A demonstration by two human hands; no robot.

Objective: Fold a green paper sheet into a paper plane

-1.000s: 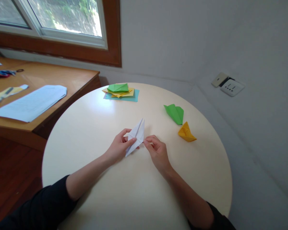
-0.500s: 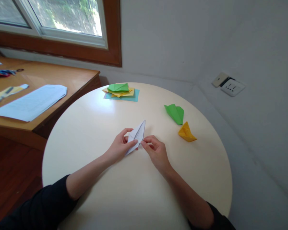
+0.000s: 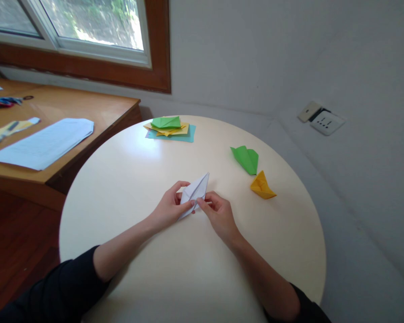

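Near the middle of the frame, both hands hold a white folded paper piece with a long pointed tip (image 3: 195,194) just above the round cream-coloured desk (image 3: 138,170). The left hand (image 3: 170,207) pinches the paper's lower left part between thumb and curled fingers, the thumb lying across the paper's face. The right hand (image 3: 218,214) pinches the paper's right edge with thumb and forefinger, the other fingers tucked in. The paper's tip points to the upper right of the frame.

To the right of the hands, well apart from them, a green folded paper shape (image 3: 245,159) lies on the desk, and a yellow-orange folded paper shape (image 3: 261,185) sits just beside it, lower in the frame. At the far edge of the desk, top centre, a small pile of green, yellow and teal paper sheets (image 3: 170,128) lies flat. At the upper left, a brown wooden table (image 3: 87,107) carries a pale blue sheet of paper (image 3: 43,143).
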